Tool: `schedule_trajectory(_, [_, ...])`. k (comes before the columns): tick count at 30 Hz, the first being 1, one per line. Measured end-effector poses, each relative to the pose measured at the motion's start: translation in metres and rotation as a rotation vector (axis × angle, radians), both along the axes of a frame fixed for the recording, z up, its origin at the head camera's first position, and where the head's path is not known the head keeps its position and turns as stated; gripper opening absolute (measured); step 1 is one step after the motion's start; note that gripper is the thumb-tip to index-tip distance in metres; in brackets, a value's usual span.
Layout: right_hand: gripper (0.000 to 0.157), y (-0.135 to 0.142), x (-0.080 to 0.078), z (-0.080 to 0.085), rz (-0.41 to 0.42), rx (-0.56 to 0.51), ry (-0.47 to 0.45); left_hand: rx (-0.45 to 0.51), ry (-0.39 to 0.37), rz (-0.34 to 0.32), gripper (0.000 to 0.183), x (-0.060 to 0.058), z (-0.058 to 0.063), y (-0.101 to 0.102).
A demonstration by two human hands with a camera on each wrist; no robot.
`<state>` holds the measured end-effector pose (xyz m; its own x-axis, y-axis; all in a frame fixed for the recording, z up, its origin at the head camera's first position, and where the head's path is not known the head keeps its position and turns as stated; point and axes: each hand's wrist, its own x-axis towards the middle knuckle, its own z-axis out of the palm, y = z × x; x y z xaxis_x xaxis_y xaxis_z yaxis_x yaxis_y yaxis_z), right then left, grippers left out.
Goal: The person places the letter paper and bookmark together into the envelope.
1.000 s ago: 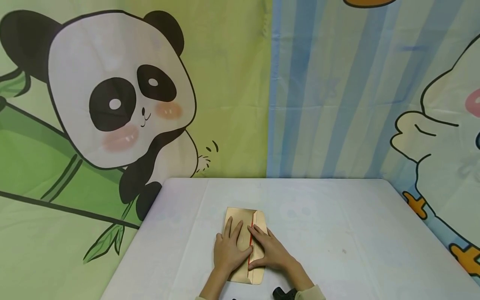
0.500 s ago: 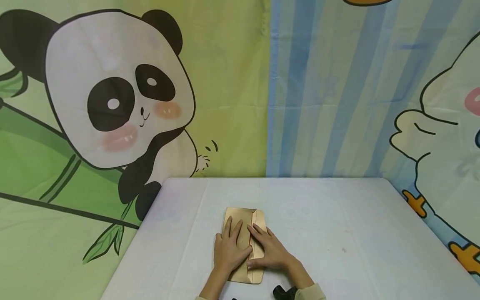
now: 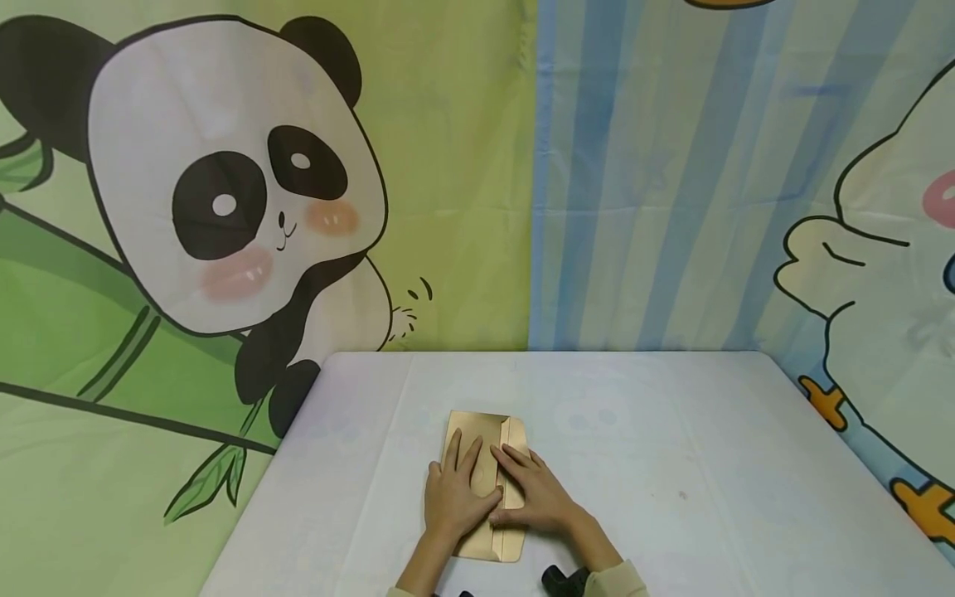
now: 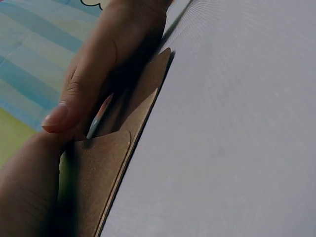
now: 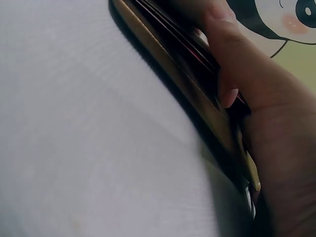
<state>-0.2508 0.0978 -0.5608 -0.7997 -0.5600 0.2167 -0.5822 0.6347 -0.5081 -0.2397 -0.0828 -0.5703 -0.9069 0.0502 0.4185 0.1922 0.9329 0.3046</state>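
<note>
A brown kraft-paper envelope [image 3: 477, 427] lies flat on the white table, its long side pointing away from me. Along its right side runs a long folded strip, the flap [image 3: 511, 543]. My left hand [image 3: 457, 502] rests on the envelope body with fingers spread and straight. On the flap lies my right hand [image 3: 543, 500], thumb and fingertips reaching to the flap's inner edge. The thumbs are close together near the middle. In the left wrist view, the envelope's end [image 4: 101, 173] shows layered paper beneath both hands. The right wrist view catches the envelope's long edge [image 5: 173, 69], partly dark and blurred.
A black object [image 3: 564, 582] sits by the right sleeve at the table's near edge, partly cut off. The white table [image 3: 671, 431] extends on both sides of the envelope. Behind it hangs a printed cloth [image 3: 462, 182] with a panda.
A red line along the flap's inner edge was visible one second ago and is now covered. My right thumb and fingertips have shifted slightly left; my left hand stays in place.
</note>
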Motion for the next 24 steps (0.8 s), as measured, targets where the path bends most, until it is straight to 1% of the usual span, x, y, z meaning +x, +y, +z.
schedule_trajectory(5, [0.106,-0.0004,0.0006,0.0006,0.001,0.015,0.001,0.001,0.004,-0.003,0.083,-0.0004,0.0000,0.0000])
schedule_trajectory(12, [0.109,-0.0019,0.0004,-0.0014,-0.009,0.044,0.035,-0.008,-0.014,-0.001,0.085,-0.0005,0.0007,0.0005])
schedule_trajectory(14, [0.110,-0.0022,0.0004,-0.0022,-0.011,0.050,0.043,-0.002,-0.009,-0.002,0.085,-0.0006,0.0005,0.0006])
schedule_trajectory(20, [0.107,-0.0016,0.0001,-0.0034,-0.011,0.020,0.035,0.032,0.052,-0.018,0.085,-0.0014,-0.0032,0.0017])
schedule_trajectory(22, [0.104,-0.0011,0.0001,-0.0043,-0.022,-0.002,0.048,0.047,0.061,-0.021,0.084,-0.0016,-0.0045,0.0016])
schedule_trajectory(24, [0.097,-0.0001,0.0006,-0.0055,-0.037,-0.019,0.079,0.060,0.062,-0.023,0.081,-0.0013,-0.0053,0.0016])
